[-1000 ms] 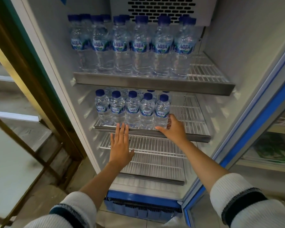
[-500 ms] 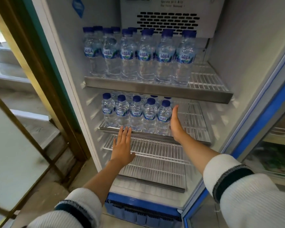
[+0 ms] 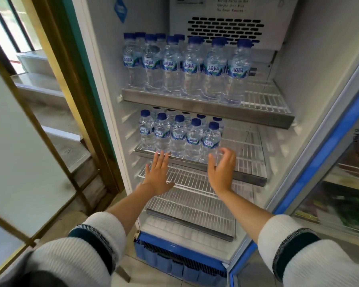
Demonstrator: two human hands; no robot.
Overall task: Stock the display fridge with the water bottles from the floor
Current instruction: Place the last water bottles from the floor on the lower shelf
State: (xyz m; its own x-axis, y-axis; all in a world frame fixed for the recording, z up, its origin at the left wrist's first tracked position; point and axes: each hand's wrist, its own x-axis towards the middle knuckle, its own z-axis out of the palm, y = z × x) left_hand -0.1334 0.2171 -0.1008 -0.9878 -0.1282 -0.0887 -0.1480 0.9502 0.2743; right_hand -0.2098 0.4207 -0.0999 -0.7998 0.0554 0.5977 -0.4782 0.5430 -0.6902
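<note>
My left hand (image 3: 157, 172) flat, fingers straight, tips at front rail of middle shelf (image 3: 249, 179). My right hand (image 3: 222, 168) loose, fingers bent a bit, holds nothing, just beside small bottles (image 3: 179, 137) standing there. Big bottles (image 3: 192, 67) fill top shelf (image 3: 205, 106). Fridge door (image 3: 323, 141) open at right.

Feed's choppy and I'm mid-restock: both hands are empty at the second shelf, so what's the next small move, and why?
Probably draw both hands back and go down for more bottles. The left hand and right hand are open and hold nothing, the small bottles stand upright in rows, and the second shelf is bare wire to their right.
</note>
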